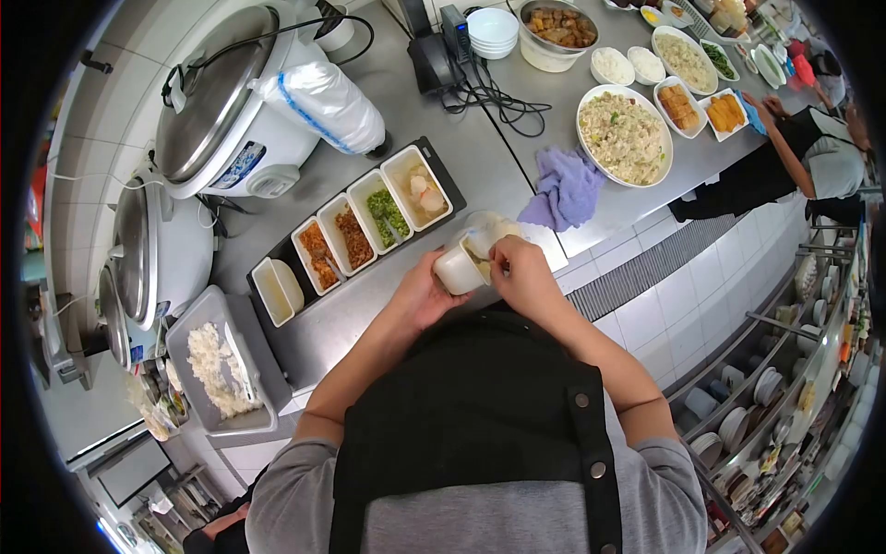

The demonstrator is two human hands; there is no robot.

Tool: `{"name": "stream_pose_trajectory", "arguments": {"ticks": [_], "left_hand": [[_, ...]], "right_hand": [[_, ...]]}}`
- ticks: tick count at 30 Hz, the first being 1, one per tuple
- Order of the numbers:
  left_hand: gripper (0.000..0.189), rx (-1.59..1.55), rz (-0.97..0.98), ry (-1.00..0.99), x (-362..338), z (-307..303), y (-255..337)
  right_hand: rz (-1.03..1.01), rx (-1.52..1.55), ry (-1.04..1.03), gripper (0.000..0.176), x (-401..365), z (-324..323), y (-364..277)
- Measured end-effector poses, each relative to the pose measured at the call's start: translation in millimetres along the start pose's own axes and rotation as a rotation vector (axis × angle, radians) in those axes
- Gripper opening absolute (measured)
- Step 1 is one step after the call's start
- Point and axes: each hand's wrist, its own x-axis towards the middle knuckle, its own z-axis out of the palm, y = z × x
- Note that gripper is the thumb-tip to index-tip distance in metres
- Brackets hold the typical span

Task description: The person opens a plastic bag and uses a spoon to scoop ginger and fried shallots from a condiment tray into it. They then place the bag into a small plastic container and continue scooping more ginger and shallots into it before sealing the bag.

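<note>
I see the left hand (426,292) holding a smooth, cream, rounded tub (456,270); a crumpled purple fabric cloth (565,187) lies at its two o'clock. The right hand (526,277) bunches at its mouth, grip unclear.

Bright, fairly even light fills the view, leaving soft sheen on the counter (461,138) beyond the left hand (429,291). Fisheye distortion bends the shelves (784,325) right of the right hand (521,277), where small details blur; corners fall black.

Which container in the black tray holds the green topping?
The green-filled container, second from the right in the black tray, between the brown-filled container and the pale-filled end container; only it holds green food.
</note>
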Motion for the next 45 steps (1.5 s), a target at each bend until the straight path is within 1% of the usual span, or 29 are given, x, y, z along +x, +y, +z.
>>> {"name": "stream_pose_trajectory", "arguments": {"ticks": [2, 4, 5, 7, 8, 10, 11, 13, 14, 16, 18, 20, 22, 23, 24, 25, 28, 29, 30, 31, 33, 35, 36, 37, 38, 39, 40, 42, 45], "left_hand": [[0.036, -0.007, -0.027, -0.004, 2.7, -4.3, 1.4], [0.038, 0.096, 0.028, 0.003, -1.6, -3.7, 0.5], [0.038, 0.095, 0.023, 0.011, -2.1, -6.1, -0.6], [0.048, 0.102, 0.017, 0.043, -0.3, -8.7, 1.6], [0.048, 0.11, 0.007, 0.043, -1.9, -9.0, 1.1], [0.06, 0.127, 0.111, -0.098, -8.4, -8.7, -2.1], [0.06, 0.134, 0.101, -0.102, -8.2, -11.9, -3.0], [0.064, 0.084, 0.063, -0.143, -8.2, -17.3, -0.9], [0.064, 0.085, 0.063, -0.145, -9.4, -19.7, 1.0], [0.063, 0.085, 0.025, -0.072, -16.3, -16.6, 7.2], [0.061, 0.082, 0.017, -0.05, -13.3, -20.4, 6.9], [0.06, 0.091, -0.004, -0.04, -9.9, -19.3, 6.6], [0.048, 0.083, -0.049, -0.018, -7.4, -11.4, 6.8], [0.048, 0.088, -0.053, -0.026, -5.7, -12.4, 6.6], [0.047, 0.039, -0.054, 0.0, -3.3, -16.8, 6.9], [0.046, -0.012, -0.05, 0.028, -1.2, -20.6, 7.6], [0.047, 0.039, -0.035, -0.006, -0.7, -26.3, 8.4], [0.047, 0.048, -0.044, -0.011, -1.5, -25.4, 7.6], [0.053, 0.043, -0.033, -0.038, -5.4, -17.4, 8.9], [0.06, 0.036, -0.019, -0.065, -7.3, -12.6, 9.9], [0.059, 0.04, -0.014, -0.032, -6.7, -14.7, 11.0], [0.059, 0.04, -0.002, 0.013, -6.8, -21.1, 13.1], [0.053, 0.006, -0.004, 0.011, -6.3, -25.0, 13.6], [0.048, -0.029, -0.007, 0.006, -5.0, -28.1, 13.5], [0.048, -0.027, -0.011, 0.002, -2.8, -30.4, 13.6], [0.047, -0.062, -0.044, -0.053, -0.2, -32.4, 14.5], [0.046, -0.099, -0.074, -0.108, 1.2, -34.5, 15.8], [0.046, -0.129, -0.078, -0.092, 0.9, -39.3, 19.6], [0.048, -0.132, -0.051, -0.058, -7.1, -40.3, 22.1]], "right_hand": [[-0.003, 0.019, 0.003, 0.008, 1.6, -1.9, 3.2], [-0.109, -0.164, 0.191, 0.01, 0.9, -9.2, -10.1], [-0.104, -0.158, 0.187, 0.01, -1.8, -11.6, -16.7], [0.09, -0.135, -0.144, 0.01, -7.1, -13.9, -26.7], [0.1, -0.132, -0.138, 0.01, -7.6, -8.5, -27.2], [0.011, -0.173, -0.221, 0.011, -9.0, 5.7, -23.4], [0.022, -0.173, -0.213, 0.011, -8.1, 9.2, -16.3], [0.015, -0.297, -0.122, 0.011, -1.7, 14.5, -3.3], [0.009, -0.341, -0.092, 0.01, -2.7, 13.1, 1.4], [0.022, -0.361, -0.086, 0.009, -6.2, -3.7, -12.7], [0.038, -0.378, -0.079, 0.008, -6.8, -8.6, -21.8], [-0.045, -0.209, -0.13, 0.007, -6.3, -7.1, -26.7], [-0.004, -0.276, -0.139, 0.008, 1.0, 8.3, -10.3], [0.027, -0.337, -0.161, 0.009, 3.2, 14.9, -1.0], [0.034, -0.34, -0.055, 0.012, 5.3, 9.7, -2.2], [0.029, -0.343, -0.053, 0.012, 5.5, 4.2, -4.8], [0.105, -0.352, -0.08, 0.013, -2.4, -0.1, -14.5], [0.05, -0.299, -0.145, 0.015, -4.7, 4.9, -12.1], [-0.009, -0.247, -0.21, 0.017, -6.2, 7.7, -8.7], [-0.005, -0.251, -0.204, 0.017, -6.1, 7.6, -3.3], [0.092, -0.399, -0.148, 0.021, -2.3, 5.7, 6.2], [0.088, -0.4, -0.178, 0.022, -0.8, -11.7, -17.7], [0.097, -0.401, -0.205, 0.024, -1.6, -17.0, -26.3], [0.1, -0.399, -0.203, 0.024, -2.6, -8.7, -21.7], [0.03, -0.333, -0.228, 0.023, -3.2, 4.7, -12.6], [-0.042, -0.269, -0.253, 0.023, -1.8, 7.7, -11.3], [-0.044, -0.274, -0.252, 0.023, -0.7, 6.0, -8.7], [0.15, -0.393, -0.208, 0.022, 7.2, -0.6, -7.1], [0.134, -0.344, -0.213, 0.023, 6.4, -16.0, -33.8]]}}
